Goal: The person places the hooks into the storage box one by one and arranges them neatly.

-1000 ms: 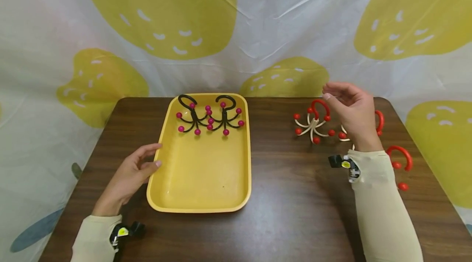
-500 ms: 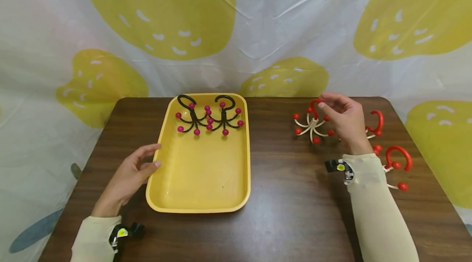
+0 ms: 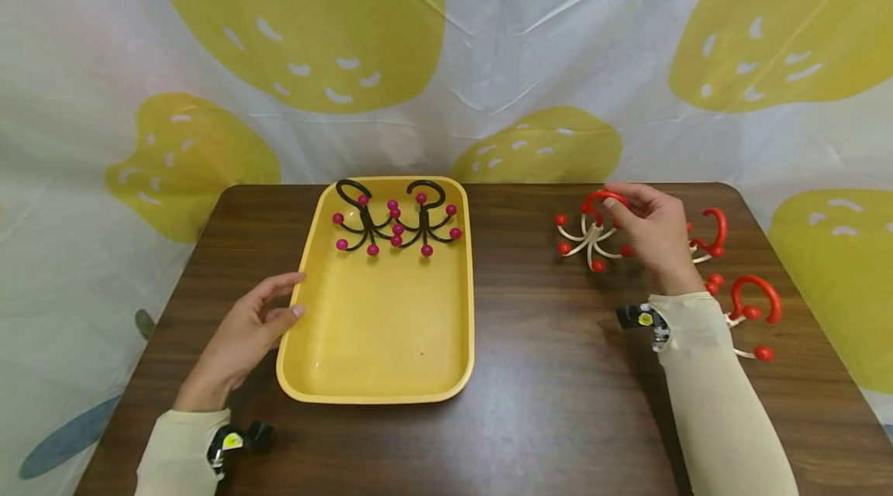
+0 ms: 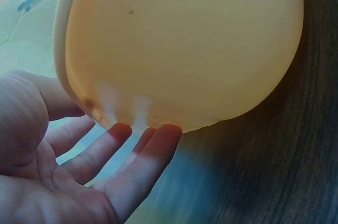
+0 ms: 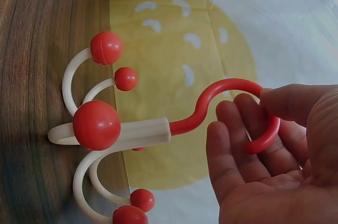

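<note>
At the table's back right, my right hand (image 3: pixel 656 232) pinches the red top hook of a rotating multi-arm hook hanger (image 3: pixel 592 238). In the right wrist view the thumb presses on that red hook (image 5: pixel 211 95), fingers curled behind it. White arms ending in red balls (image 5: pixel 96 125) spread below, by the wood surface. My left hand (image 3: pixel 240 337) touches the left side of a yellow tray (image 3: pixel 380 325), fingers loosely extended. Its fingertips (image 4: pixel 168 133) meet the tray wall in the left wrist view. Two black hook hangers (image 3: pixel 423 221) with pink balls lie at the tray's far end.
Another red-and-white hanger (image 3: pixel 711 236) lies behind the right hand, partly hidden. One more hanger (image 3: pixel 753 310) rests nearer the table's right edge, partly covered by the forearm. A lemon-print cloth (image 3: pixel 530 54) hangs behind the brown table (image 3: pixel 544 403).
My right hand has come down and left onto the hanger's red hook, and its fingers have closed on it. The hook has turned slightly. The left hand and tray stay put.
</note>
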A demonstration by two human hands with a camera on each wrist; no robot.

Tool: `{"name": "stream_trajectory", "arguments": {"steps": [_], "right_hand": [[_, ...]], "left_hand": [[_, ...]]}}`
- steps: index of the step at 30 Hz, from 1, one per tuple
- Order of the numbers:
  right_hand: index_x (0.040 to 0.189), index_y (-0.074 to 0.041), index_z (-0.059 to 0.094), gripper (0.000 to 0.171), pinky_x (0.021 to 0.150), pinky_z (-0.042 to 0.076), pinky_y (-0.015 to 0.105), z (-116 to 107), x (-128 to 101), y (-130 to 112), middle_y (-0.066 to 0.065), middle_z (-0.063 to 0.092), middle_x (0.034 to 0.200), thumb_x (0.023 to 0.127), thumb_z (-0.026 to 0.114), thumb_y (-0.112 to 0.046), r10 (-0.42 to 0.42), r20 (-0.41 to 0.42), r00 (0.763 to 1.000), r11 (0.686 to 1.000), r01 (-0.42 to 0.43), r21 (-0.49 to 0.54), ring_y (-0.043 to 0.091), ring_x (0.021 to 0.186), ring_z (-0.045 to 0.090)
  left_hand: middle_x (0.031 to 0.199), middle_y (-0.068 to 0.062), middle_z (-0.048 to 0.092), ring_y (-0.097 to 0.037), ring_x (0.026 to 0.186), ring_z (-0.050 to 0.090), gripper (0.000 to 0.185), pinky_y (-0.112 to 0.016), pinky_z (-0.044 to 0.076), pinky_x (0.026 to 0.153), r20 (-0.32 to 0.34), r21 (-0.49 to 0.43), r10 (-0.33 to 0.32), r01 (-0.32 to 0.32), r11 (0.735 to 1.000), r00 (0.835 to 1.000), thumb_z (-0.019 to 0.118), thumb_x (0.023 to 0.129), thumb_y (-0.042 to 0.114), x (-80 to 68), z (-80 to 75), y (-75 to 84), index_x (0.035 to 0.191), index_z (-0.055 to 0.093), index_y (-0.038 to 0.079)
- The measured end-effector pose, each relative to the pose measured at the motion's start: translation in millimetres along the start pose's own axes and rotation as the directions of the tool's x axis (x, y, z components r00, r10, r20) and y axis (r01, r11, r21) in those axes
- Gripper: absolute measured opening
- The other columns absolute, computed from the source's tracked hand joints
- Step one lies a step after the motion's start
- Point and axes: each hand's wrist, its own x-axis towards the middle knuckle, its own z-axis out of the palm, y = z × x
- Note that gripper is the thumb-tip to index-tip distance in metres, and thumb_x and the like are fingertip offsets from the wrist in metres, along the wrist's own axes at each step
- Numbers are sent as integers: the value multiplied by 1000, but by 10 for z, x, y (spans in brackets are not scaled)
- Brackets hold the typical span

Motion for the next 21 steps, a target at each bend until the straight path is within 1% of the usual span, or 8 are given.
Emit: {"name": "stream_trajectory", "arguments": {"steps": [6, 13, 18, 21], "right_hand": [[131, 5, 70, 36, 73, 57, 11, -9, 8, 8, -17, 79, 100, 99, 75, -10, 5, -4, 1000, 999, -5, 43, -6, 89, 72], [129, 5, 71, 35, 74, 56, 9, -10, 6, -6, -23, 77, 98, 99, 74, -12, -35, -16, 999, 999, 35, -16, -9, 91, 71], [129, 7, 71, 34, 72, 56, 10, -22, -3, -42, -21, 78, 97, 99, 74, -10, -57, -12, 998, 998, 57, 4, -6, 87, 74], [129, 5, 72, 35, 73, 56, 11, -23, -19, -83, -23, 78, 97, 99, 75, -13, -67, -16, 998, 998, 67, -2, -5, 87, 75]], "left_hand": [[158, -24, 44, -23, 110, 67, 55, -33, 63, 80, -3, 6, -1, 1, 1000, 1000, 64, 107, 20, 3, 1, -10, 158, 45, 11], [158, -25, 43, -21, 111, 67, 55, -33, 63, 82, 1, 7, 4, -4, 1000, 1000, 64, 107, 19, 5, -8, -23, 158, 44, 11], [159, -25, 42, -19, 112, 67, 56, -34, 63, 83, 5, 2, 1, -1, 1000, 1000, 64, 107, 19, 4, -10, -20, 158, 44, 11], [159, -25, 42, -19, 112, 67, 56, -34, 63, 83, 7, -1, 2, -2, 1000, 1000, 64, 107, 19, 0, -10, -18, 159, 44, 10]]}}
